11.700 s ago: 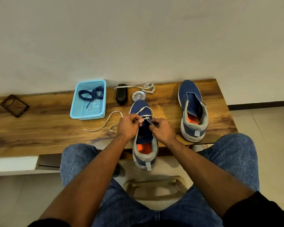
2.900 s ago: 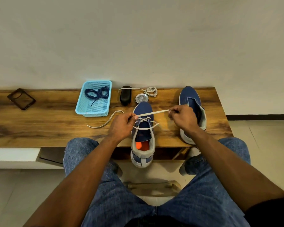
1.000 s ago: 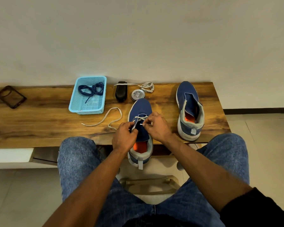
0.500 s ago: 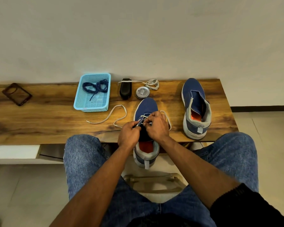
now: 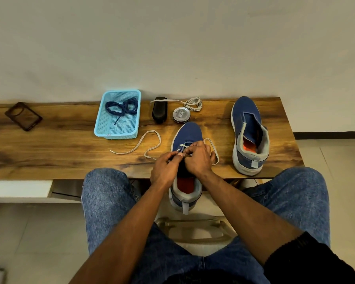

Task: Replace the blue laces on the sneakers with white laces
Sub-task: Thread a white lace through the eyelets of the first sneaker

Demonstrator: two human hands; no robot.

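Observation:
A blue sneaker point(image 5: 187, 134) lies toe-away at the table's front edge, heel overhanging. A white lace point(image 5: 150, 144) is threaded through its upper eyelets; one loose end trails left on the wood, a loop shows right of my hands. My left hand point(image 5: 166, 168) and my right hand point(image 5: 197, 158) meet over the tongue, both pinching the lace at the eyelets. The fingertips hide the exact eyelet. The second blue sneaker point(image 5: 248, 134) stands unlaced to the right. Blue laces point(image 5: 122, 107) lie in a light blue basket point(image 5: 103, 128).
On the wooden table point(image 5: 49, 152), a black brush point(image 5: 159, 112), a round tin point(image 5: 181, 115) and a coiled white lace point(image 5: 194, 103) sit behind the sneaker. A dark phone case point(image 5: 23, 116) lies far left. My jeans-clad knees are below the table edge.
Since 2.9 s ago my right hand came back from pulling the lace out to the right. Both hands now work close together at the eyelets, little changed over the last half second.

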